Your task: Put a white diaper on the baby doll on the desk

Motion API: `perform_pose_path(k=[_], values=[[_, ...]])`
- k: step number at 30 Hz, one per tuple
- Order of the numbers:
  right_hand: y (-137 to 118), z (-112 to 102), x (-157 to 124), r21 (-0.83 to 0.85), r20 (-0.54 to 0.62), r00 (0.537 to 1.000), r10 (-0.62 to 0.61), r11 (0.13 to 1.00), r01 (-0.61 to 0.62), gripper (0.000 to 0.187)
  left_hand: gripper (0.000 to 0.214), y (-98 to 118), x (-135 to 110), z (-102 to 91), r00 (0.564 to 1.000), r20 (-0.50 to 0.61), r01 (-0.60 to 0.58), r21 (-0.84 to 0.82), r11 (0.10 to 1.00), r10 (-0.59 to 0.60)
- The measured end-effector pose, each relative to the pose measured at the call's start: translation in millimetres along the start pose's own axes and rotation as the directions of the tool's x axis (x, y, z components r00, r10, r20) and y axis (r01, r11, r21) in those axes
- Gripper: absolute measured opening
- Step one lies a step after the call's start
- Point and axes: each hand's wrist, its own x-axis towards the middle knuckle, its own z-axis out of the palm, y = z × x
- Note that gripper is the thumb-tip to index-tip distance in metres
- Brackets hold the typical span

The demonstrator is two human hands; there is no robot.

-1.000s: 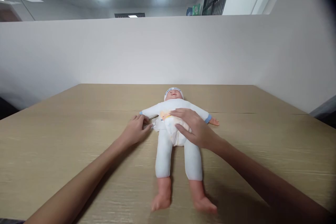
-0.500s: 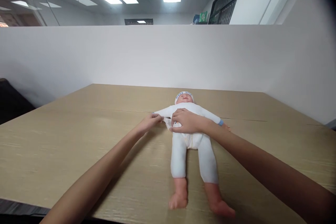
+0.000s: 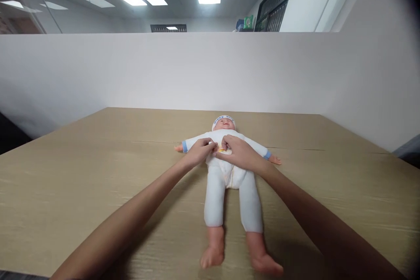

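Note:
A baby doll [image 3: 226, 186] in a white suit with blue cuffs and a white cap lies on its back on the wooden table [image 3: 82, 175], head away from me, bare feet toward me. A white diaper [image 3: 229, 175] covers its hips. My left hand [image 3: 199, 152] rests on the doll's belly at the diaper's upper left edge, fingers bent and pinching the waist edge. My right hand [image 3: 238, 153] lies on the belly beside it, fingers curled on the same waist edge. The two hands nearly touch at the middle of the belly.
A white partition wall [image 3: 131, 70] stands along the table's far edge and right side. The table's near edge runs along the bottom left. Ceiling lights and a dark window show above the partition.
My left hand moved from the diaper's left flap at the doll's side onto its belly. My right hand slid up from the hips to the waist. The doll's left arm is now uncovered.

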Motion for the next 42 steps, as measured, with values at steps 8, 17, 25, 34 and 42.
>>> perform_pose_path(k=[8,17,25,34,42], values=[[4.6,13.5,6.6,-0.041,-0.05,0.998,-0.039,0.998,0.037,0.033,0.037,7.4,1.1,15.6,0.996,0.038,-0.083,0.004,0.997,0.083],[4.8,13.7,12.1,-0.043,-0.009,0.999,0.035,0.998,-0.035,0.036,0.038,-25.5,8.3,14.8,0.99,-0.112,-0.111,-0.239,0.965,0.086],[11.8,11.6,12.7,0.049,0.025,0.994,0.105,0.993,-0.106,0.025,0.036,-51.0,9.0,14.5,0.975,-0.149,-0.163,0.017,0.986,0.164],[-18.1,-4.6,-26.4,0.089,-0.239,0.964,-0.12,0.985,0.145,0.02,0.024,-12.6,-33.1,20.5,0.89,-0.399,-0.222,0.041,0.974,0.22],[-27.1,2.2,-131.8,0.162,0.05,0.999,0.017,0.986,-0.025,0.005,0.014,0.9,-113.5,28.2,0.944,0.217,-0.308,0.32,0.896,0.247]])
